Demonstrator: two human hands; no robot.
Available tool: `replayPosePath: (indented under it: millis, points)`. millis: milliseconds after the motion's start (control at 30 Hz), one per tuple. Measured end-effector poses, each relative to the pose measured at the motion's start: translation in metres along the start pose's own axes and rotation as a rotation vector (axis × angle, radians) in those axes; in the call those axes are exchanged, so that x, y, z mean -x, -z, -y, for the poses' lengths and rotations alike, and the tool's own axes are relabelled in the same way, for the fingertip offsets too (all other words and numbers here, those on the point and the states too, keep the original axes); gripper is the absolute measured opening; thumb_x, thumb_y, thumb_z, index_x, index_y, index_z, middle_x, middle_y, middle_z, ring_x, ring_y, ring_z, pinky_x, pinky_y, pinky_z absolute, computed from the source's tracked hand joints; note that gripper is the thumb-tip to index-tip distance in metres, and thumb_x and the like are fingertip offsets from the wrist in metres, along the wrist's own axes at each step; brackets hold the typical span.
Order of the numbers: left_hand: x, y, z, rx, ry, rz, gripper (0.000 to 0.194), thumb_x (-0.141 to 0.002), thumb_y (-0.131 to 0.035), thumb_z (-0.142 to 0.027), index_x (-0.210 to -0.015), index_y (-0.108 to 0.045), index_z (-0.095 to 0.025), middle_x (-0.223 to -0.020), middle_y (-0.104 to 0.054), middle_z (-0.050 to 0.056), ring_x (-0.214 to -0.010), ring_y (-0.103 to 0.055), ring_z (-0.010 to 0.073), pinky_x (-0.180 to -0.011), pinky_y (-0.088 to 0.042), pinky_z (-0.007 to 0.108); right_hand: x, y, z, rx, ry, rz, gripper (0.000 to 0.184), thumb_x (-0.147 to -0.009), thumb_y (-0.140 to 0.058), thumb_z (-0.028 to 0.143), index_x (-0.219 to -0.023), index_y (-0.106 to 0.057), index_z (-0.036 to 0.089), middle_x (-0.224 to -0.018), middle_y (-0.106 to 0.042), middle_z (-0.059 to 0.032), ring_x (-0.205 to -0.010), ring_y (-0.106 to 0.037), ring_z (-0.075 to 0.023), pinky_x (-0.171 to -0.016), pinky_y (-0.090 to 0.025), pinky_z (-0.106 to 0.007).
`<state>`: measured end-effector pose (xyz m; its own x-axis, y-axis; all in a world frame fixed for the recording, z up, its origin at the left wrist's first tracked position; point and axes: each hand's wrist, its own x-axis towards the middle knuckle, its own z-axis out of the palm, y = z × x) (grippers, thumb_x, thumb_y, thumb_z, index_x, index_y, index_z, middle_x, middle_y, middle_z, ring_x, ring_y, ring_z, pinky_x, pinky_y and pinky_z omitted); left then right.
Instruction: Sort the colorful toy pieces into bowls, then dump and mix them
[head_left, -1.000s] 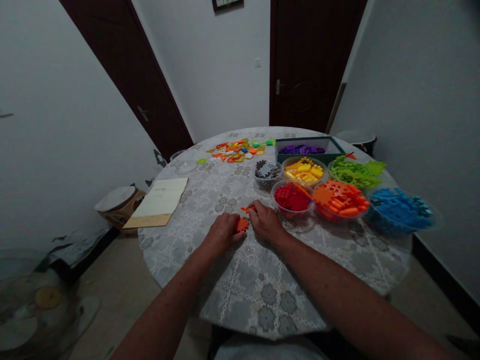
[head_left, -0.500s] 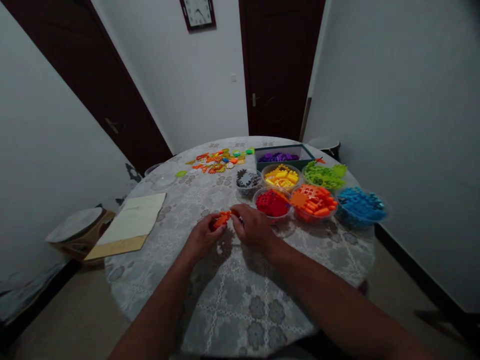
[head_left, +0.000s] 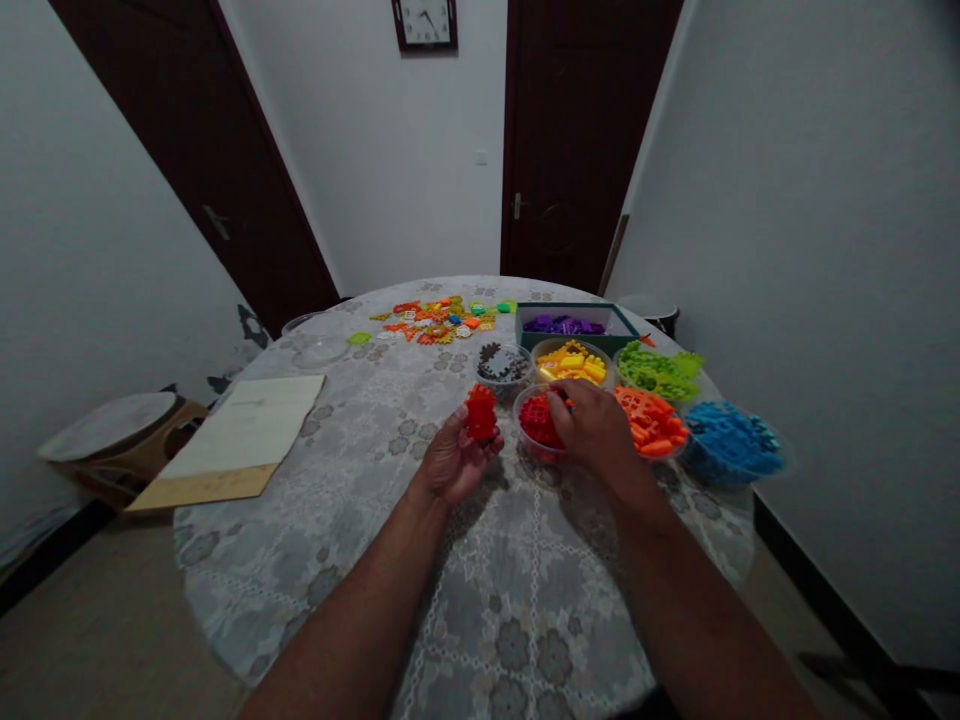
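My left hand is raised over the table and closed around red plastic building pieces with toothed edges, orange at the top. To its right, my right hand reaches over a clear bowl of red pieces. Its thumb and fingers are pinched together at the bowl's right side; what they grip, if anything, is too small to make out. The forearm and hand partly cover the bowl of orange pieces beside it.
Bowls of grey pieces, yellow pieces, green pieces and blue pieces surround my right hand. Behind them stands a box of purple pieces. Mixed loose pieces lie farther back, a notebook at left.
My hands have parted. The left has lifted and turned the red and orange pieces upright; the right has left them and moved to the bowl of red pieces. The view has shifted slightly.
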<state>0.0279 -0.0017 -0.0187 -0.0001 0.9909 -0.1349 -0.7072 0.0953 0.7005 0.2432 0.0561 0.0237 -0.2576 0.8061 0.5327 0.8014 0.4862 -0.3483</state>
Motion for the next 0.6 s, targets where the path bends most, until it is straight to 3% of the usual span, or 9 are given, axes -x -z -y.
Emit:
replayPosePath:
  millis: [233, 400, 500, 600]
  points:
    - [0.001, 0.006, 0.002, 0.113, 0.066, -0.026, 0.036, -0.089, -0.081, -0.047, -0.111, -0.07, -0.021, -0.095, -0.074, 0.002, -0.08, -0.072, 0.0146, -0.077, -0.063, 0.029, -0.008, 0.007, -0.008, -0.26, -0.142, -0.198, 0.037, -0.101, -0.046, 0.034, -0.109, -0.078, 0.017, -0.114, -0.078, -0.0151, -0.109, -0.07, -0.0289, -0.102, -0.053, -0.044]
    - [0.003, 0.006, 0.002, 0.099, 0.047, -0.023, 0.042, -0.084, -0.087, -0.045, -0.111, -0.071, -0.018, -0.093, -0.075, 0.004, -0.079, -0.071, 0.0159, -0.075, -0.063, 0.03, -0.011, 0.019, -0.018, -0.472, -0.248, -0.301, 0.051, -0.083, -0.048, 0.024, -0.126, -0.077, 0.019, -0.122, -0.075, -0.0108, -0.11, -0.068, -0.0282, -0.1, -0.054, -0.046]
    - [0.005, 0.002, 0.002, 0.06, -0.012, -0.033, 0.046, -0.076, -0.094, -0.044, -0.106, -0.072, -0.017, -0.094, -0.074, 0.004, -0.079, -0.07, 0.0167, -0.073, -0.064, 0.031, -0.01, 0.022, -0.017, -0.496, -0.244, -0.364, 0.049, -0.082, -0.051, 0.024, -0.122, -0.079, 0.019, -0.12, -0.074, -0.0104, -0.108, -0.068, -0.0289, -0.101, -0.053, -0.048]
    - [0.008, -0.006, 0.001, 0.001, -0.121, -0.03, 0.046, -0.072, -0.097, -0.043, -0.103, -0.074, -0.019, -0.1, -0.074, 0.004, -0.083, -0.069, 0.0166, -0.073, -0.063, 0.031, -0.008, 0.024, -0.008, -0.503, -0.139, -0.318, 0.041, -0.085, -0.052, 0.023, -0.115, -0.08, 0.019, -0.11, -0.075, -0.0094, -0.103, -0.068, -0.0278, -0.097, -0.054, -0.046]
